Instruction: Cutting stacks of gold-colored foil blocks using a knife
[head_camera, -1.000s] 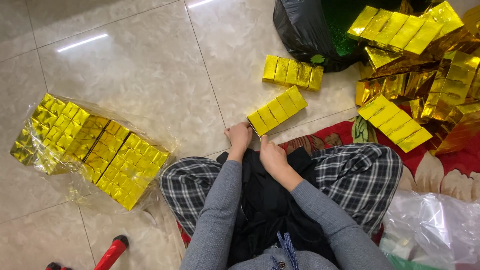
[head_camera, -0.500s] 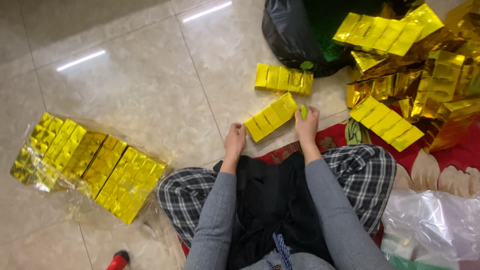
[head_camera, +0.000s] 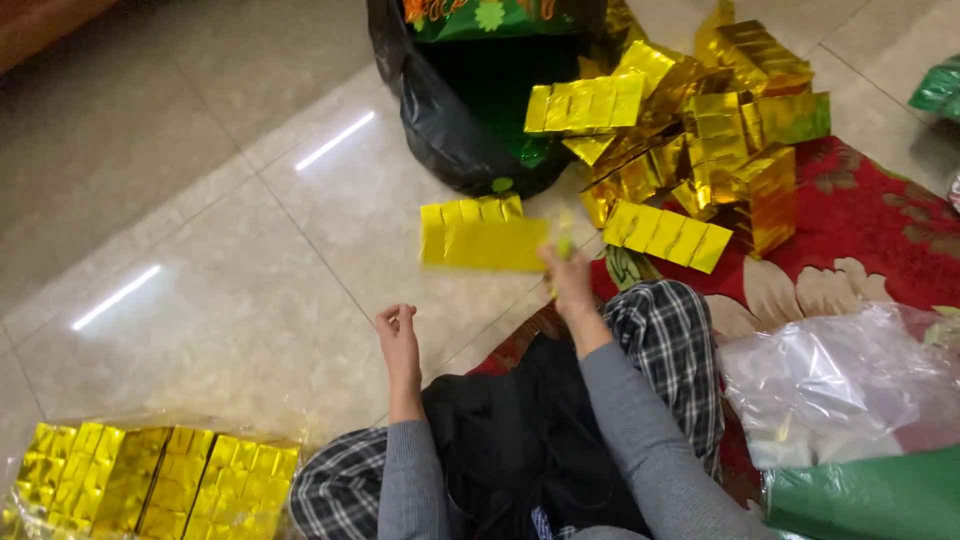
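The strip of gold foil packets (head_camera: 484, 243) lies flat on the tiled floor (head_camera: 250, 250), blurred, just in front of my crossed legs and below the black plastic bag (head_camera: 455, 125). My right hand (head_camera: 566, 278) is at its right end, fingers curled together near a thin yellow-green thing that is too blurred to name; I cannot tell whether the fingers actually grip the strip or only touch its edge. My left hand (head_camera: 398, 338) hovers apart from it, over the bare tiles to the lower left, holding nothing, thumb and fingertips loosely pinched. Just right of my right hand, another gold strip (head_camera: 668, 233) lies tilted on the red flowered rug (head_camera: 860, 220), and behind it a loose heap of gold packets (head_camera: 700, 120) is piled against the bag. One more strip (head_camera: 585, 103) leans at the bag's mouth. At the lower left, well apart from both hands, a clear bag packed with rows of gold packets (head_camera: 150, 480) sits on the floor. Beside my right knee lie crumpled clear plastic (head_camera: 830, 380) and a green sheet (head_camera: 880, 500). My checked trousers (head_camera: 670, 350) and grey sleeves fill the bottom of the view.
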